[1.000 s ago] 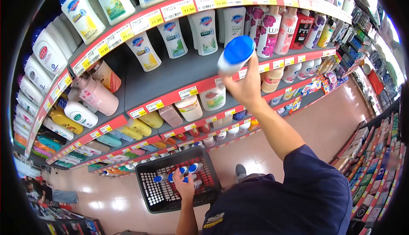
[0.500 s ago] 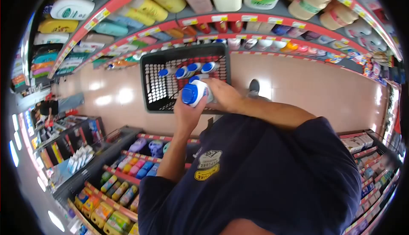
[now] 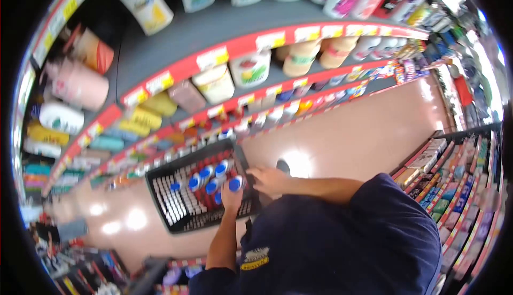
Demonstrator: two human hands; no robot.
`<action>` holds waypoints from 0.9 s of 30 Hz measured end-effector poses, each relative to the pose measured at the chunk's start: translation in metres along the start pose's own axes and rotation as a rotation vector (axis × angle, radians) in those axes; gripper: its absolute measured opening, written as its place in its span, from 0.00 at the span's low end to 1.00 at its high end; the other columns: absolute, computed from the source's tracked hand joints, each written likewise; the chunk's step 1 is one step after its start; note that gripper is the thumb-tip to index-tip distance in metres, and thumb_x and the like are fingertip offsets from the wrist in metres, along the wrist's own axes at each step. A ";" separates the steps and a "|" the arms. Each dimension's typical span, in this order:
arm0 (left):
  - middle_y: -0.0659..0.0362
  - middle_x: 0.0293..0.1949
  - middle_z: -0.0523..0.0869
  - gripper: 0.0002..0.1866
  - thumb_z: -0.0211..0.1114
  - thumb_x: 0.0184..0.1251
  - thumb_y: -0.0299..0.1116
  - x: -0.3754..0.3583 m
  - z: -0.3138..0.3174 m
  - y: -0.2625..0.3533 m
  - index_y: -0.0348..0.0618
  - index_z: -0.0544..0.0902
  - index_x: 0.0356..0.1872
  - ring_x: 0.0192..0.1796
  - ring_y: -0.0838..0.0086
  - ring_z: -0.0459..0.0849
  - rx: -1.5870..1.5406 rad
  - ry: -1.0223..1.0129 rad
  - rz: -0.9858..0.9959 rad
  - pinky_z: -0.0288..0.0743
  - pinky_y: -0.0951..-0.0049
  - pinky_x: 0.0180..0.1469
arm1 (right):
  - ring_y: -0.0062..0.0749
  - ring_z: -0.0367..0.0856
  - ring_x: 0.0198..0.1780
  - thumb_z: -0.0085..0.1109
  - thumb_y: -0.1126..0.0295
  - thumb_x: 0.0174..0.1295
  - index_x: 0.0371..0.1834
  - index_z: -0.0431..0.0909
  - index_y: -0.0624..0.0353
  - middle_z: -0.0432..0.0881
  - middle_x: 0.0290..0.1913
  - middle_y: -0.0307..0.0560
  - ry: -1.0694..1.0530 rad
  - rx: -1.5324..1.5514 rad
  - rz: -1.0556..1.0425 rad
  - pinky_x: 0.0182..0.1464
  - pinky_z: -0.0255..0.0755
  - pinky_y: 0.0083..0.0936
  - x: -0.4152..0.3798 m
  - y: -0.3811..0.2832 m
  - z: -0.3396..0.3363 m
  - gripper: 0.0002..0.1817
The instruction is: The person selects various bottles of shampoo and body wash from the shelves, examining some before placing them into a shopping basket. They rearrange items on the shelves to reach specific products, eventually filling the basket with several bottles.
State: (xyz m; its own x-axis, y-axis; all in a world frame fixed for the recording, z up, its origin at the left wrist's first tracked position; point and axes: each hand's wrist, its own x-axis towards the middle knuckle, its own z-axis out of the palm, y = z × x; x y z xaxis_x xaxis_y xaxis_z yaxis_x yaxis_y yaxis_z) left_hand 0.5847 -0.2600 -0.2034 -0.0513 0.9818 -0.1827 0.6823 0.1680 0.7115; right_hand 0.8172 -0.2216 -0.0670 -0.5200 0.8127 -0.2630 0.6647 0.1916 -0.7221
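Observation:
A white bottle with a blue cap (image 3: 235,183) is in my left hand (image 3: 231,199), its fingers wrapped round it over the near right part of the basket. Inside the dark basket (image 3: 156,201) stand several similar blue-capped bottles (image 3: 207,172), mostly grouped at the middle and right. One blue cap (image 3: 175,187) sits apart toward the left. My right hand (image 3: 270,181) is at the basket's right rim, with its fingers apart and no object in them. Blur hides whether those fingers touch the rim.
Curved shelves (image 3: 197,62) with red price strips run along the far side, stocked with shampoo-like bottles (image 3: 143,4) and pump bottles (image 3: 80,89). More stocked shelves (image 3: 459,193) stand at the right. A shoe (image 3: 283,165) shows on the tiled floor (image 3: 342,134).
My left hand has lowered a bottle into the basket area, and my right hand has come off the bottles to the rim. The view has swung, bringing the upper shelf into sight.

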 end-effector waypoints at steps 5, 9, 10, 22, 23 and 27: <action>0.40 0.54 0.80 0.26 0.73 0.51 0.31 0.030 0.026 -0.010 0.39 0.80 0.54 0.58 0.44 0.78 -0.046 0.001 0.026 0.72 0.53 0.62 | 0.59 0.77 0.60 0.63 0.64 0.63 0.67 0.67 0.56 0.71 0.62 0.59 0.209 -0.005 0.026 0.60 0.75 0.45 -0.024 0.022 -0.059 0.30; 0.40 0.54 0.80 0.29 0.74 0.51 0.29 0.039 0.052 -0.043 0.41 0.79 0.58 0.58 0.43 0.78 0.011 0.065 0.026 0.73 0.52 0.63 | 0.53 0.81 0.56 0.65 0.66 0.61 0.65 0.70 0.58 0.75 0.60 0.58 0.473 -0.029 0.047 0.56 0.77 0.45 -0.026 0.017 -0.134 0.28; 0.41 0.54 0.80 0.30 0.74 0.50 0.29 0.040 0.052 -0.044 0.42 0.79 0.59 0.58 0.44 0.78 0.005 0.062 -0.014 0.73 0.52 0.63 | 0.52 0.81 0.55 0.65 0.67 0.61 0.64 0.71 0.59 0.77 0.57 0.58 0.565 -0.050 0.011 0.56 0.77 0.44 -0.021 0.011 -0.158 0.27; 0.37 0.56 0.79 0.35 0.79 0.52 0.39 0.029 0.039 -0.033 0.36 0.73 0.59 0.60 0.41 0.78 0.070 0.015 -0.309 0.72 0.52 0.63 | 0.56 0.76 0.61 0.71 0.62 0.58 0.69 0.59 0.72 0.73 0.61 0.68 1.433 -0.193 -0.273 0.60 0.74 0.41 0.081 -0.043 -0.394 0.42; 0.37 0.55 0.80 0.35 0.79 0.52 0.39 0.030 0.036 -0.031 0.36 0.74 0.59 0.59 0.41 0.78 0.085 -0.002 -0.322 0.72 0.51 0.63 | 0.58 0.75 0.61 0.72 0.61 0.56 0.70 0.58 0.73 0.72 0.61 0.69 1.462 -0.188 -0.248 0.61 0.73 0.43 0.092 -0.045 -0.406 0.44; 0.39 0.50 0.84 0.30 0.75 0.54 0.32 0.034 0.032 -0.033 0.35 0.74 0.58 0.55 0.41 0.81 0.102 0.014 -0.225 0.74 0.51 0.60 | 0.65 0.72 0.63 0.75 0.57 0.50 0.70 0.55 0.74 0.71 0.62 0.72 1.519 -0.087 -0.141 0.63 0.70 0.46 0.122 -0.052 -0.440 0.51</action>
State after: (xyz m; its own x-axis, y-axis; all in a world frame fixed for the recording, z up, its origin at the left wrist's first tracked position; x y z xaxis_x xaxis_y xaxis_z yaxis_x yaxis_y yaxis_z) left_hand 0.5843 -0.2353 -0.2547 -0.2199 0.9219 -0.3189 0.7226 0.3736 0.5816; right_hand 0.9554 0.1094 0.2198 0.4087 0.5534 0.7257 0.7152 0.2997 -0.6314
